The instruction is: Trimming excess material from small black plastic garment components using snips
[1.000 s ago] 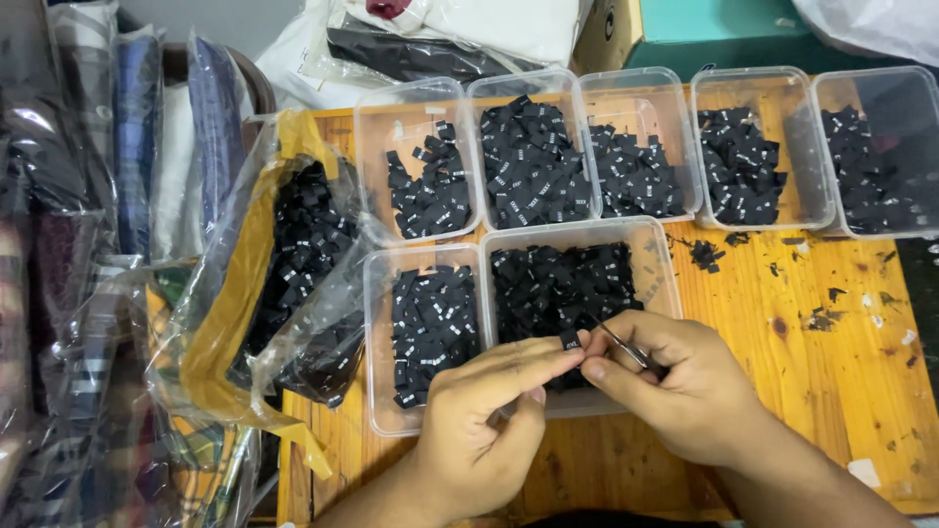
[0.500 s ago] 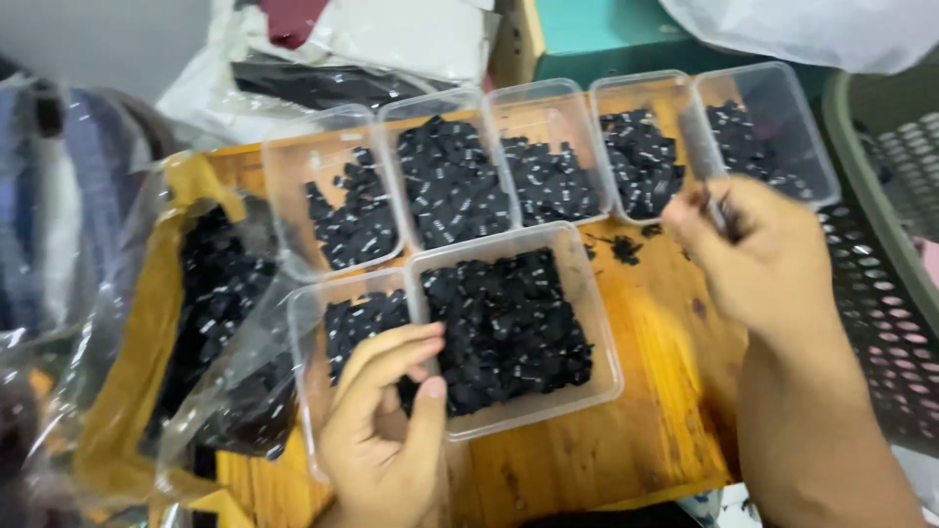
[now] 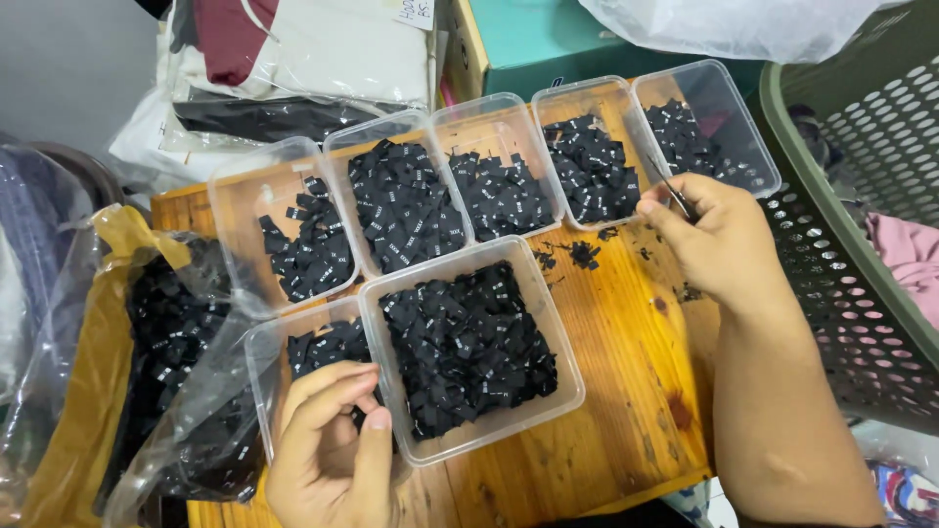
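Observation:
Seven clear plastic tubs of small black fabric labels sit on a wooden table (image 3: 626,391). My left hand (image 3: 333,445) rests on the near edge of the small front-left tub (image 3: 262,364), thumb against forefinger; whether it pinches a label is hidden. My right hand (image 3: 719,240) is shut on thin metal tweezers (image 3: 673,191), whose tip hovers between the two rightmost back-row tubs (image 3: 592,161) (image 3: 709,122). The big front tub (image 3: 469,357) lies between my hands.
Three more tubs (image 3: 284,235) (image 3: 401,200) (image 3: 499,181) fill the back row. A clear and yellow bag of labels (image 3: 166,332) slumps at the left. A green perforated basket (image 3: 861,196) stands right. A teal box (image 3: 548,39) and bagged garments (image 3: 293,59) lie behind. Loose labels (image 3: 585,254) dot the wood.
My right hand has left my left hand at the front tubs and moved up and right with the tweezers to the far-right tubs. The left hand stays at the small front tub.

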